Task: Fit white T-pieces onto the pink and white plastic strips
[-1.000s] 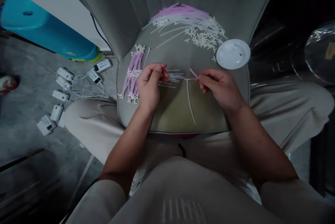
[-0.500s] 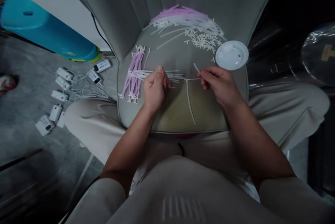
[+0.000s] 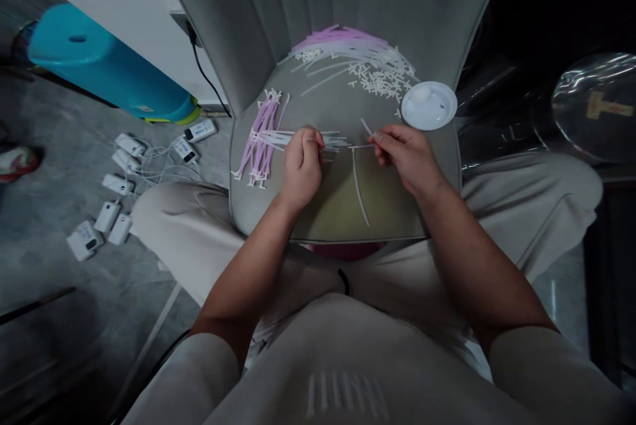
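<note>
My right hand [image 3: 405, 153] is closed in a pinch on a thin pink tube [image 3: 366, 127], whose end sticks out past the fingertips. A small white connector [image 3: 354, 147] sits just left of those fingers, and a white tube [image 3: 360, 188] runs down from it over the seat. Closed, with the thumb on top, my left hand [image 3: 304, 167] is over a sheaf of white tubes [image 3: 332, 140]; its fingers hide whatever they may hold. Left of it lies a bundle of pink tubes [image 3: 263, 137] with white connectors at the ends.
On the grey chair seat [image 3: 328, 216], loose pink tubes [image 3: 342, 34], a heap of white connectors [image 3: 380, 81] and a white bowl [image 3: 429, 106] lie toward the backrest. Several white power banks [image 3: 106, 216] with cables are on the floor at left, near a blue case [image 3: 109, 67].
The camera view has shifted slightly. My left hand has moved a little right, nearer my right hand, which keeps its pinch on the pink tube.
</note>
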`<state>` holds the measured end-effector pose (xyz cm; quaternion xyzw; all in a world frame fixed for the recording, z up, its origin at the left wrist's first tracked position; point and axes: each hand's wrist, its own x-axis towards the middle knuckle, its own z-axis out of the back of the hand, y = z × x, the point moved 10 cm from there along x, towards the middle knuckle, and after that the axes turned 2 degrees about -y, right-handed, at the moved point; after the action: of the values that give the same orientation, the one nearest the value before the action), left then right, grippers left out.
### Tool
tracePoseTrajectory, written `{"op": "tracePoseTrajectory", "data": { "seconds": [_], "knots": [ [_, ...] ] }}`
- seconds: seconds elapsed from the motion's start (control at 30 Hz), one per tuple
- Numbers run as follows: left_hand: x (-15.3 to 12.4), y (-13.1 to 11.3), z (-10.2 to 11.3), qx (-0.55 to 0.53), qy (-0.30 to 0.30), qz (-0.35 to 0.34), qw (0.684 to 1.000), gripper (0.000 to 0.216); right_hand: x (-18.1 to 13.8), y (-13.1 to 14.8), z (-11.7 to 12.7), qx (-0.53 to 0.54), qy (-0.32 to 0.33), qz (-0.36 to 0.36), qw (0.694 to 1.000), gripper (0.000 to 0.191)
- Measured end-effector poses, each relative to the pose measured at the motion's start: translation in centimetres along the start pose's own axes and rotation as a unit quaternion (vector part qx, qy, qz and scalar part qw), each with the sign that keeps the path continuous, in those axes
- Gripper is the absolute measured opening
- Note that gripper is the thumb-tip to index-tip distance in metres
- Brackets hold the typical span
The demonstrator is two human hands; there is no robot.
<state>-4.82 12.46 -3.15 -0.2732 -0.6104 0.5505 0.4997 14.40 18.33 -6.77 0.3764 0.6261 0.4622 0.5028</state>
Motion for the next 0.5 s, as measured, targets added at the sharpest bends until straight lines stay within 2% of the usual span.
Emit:
{"op": "tracePoseTrajectory", "data": {
  "seconds": [0.1,0.3,0.4,0.5],
  "knots": [
    [-0.4,-0.9,-0.4,0.02,0.029,-0.047,0.998,0.049,-0.3,-0.1,-0.2,0.021,-0.006,-0.019,1.0,0.018],
    [-1.0,-1.8,-1.7,0.052,0.085,-0.103,0.99,0.044,-0.3,0.5,0.6,0.06,-0.028,-0.003,0.998,0.013],
    [-1.3,-2.3,-2.3,0.055,0.108,-0.137,0.983,0.036,-0.2,1.0,1.3,0.077,-0.041,0.018,0.996,0.02],
    [-1.5,-2.4,-3.0,0.078,0.135,-0.141,0.978,0.029,-0.2,1.3,1.4,0.066,-0.037,0.033,0.997,0.03]
  ]
}}
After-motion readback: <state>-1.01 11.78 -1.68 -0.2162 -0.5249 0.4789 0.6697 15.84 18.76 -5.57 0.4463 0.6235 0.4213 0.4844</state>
